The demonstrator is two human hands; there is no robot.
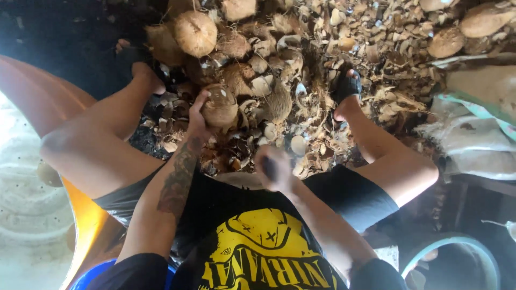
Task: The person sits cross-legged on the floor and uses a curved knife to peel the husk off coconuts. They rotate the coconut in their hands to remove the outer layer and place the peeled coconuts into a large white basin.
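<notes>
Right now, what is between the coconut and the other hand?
Head view: broken shell pieces lie between the coconut in the left hand and the blurred right hand.

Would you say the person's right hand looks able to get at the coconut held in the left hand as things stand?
Probably yes. The right hand, blurred and gripping a dark handle, is close below the coconut that the left hand holds from its left side. The coconut's right side is bare, with only husk scraps underneath.
</notes>
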